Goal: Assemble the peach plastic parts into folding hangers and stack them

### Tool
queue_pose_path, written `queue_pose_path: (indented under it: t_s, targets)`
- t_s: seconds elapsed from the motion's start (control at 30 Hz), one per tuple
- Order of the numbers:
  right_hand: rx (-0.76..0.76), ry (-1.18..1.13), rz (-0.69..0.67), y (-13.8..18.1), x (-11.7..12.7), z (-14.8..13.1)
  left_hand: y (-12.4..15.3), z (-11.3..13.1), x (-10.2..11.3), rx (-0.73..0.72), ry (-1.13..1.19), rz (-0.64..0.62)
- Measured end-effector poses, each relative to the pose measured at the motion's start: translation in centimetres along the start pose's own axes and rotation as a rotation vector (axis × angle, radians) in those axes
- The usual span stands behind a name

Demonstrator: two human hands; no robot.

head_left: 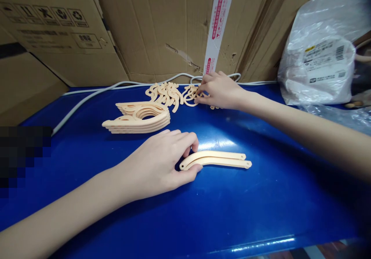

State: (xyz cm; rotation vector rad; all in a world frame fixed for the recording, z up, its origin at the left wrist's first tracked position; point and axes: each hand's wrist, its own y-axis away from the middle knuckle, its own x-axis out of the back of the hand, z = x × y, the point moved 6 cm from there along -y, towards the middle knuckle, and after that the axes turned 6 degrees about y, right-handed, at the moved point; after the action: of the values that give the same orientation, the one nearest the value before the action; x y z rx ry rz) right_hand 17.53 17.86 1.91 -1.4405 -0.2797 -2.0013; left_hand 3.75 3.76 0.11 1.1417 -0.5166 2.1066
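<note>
Two cream plastic strips [217, 159], each curved at the left and with a small hole near its end, lie side by side on the blue table. My left hand [162, 162] is closed around their curved left end, thumb on the near side and fingers on the far side. Farther back, my right hand [222, 91] reaches into a small heap of thin cream ring or hook pieces [189, 96]. Its thumb and forefinger are slightly apart among the pieces, and part of the heap is hidden behind the hand.
A neat stack of cream curved plastic frames [139, 120] stands left of centre. Behind it lies a pile of S-shaped cream pieces [165, 93]. A white cable [95, 92] runs along the cardboard boxes [162, 31] at the back. A clear plastic bag [319, 69] sits at right.
</note>
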Motion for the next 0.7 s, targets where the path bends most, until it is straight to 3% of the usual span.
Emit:
queue_pose_path:
  t_s: [0.23, 0.7]
  targets:
    - [-0.054, -0.043, 0.070, -0.39, -0.16, 0.13, -0.10, -0.11, 0.07, -0.005, 0.012, 0.003]
    - [-0.125, -0.100, -0.019, -1.00, -0.01, 0.48, -0.11, -0.21, -0.04, -0.003, 0.007, -0.012]
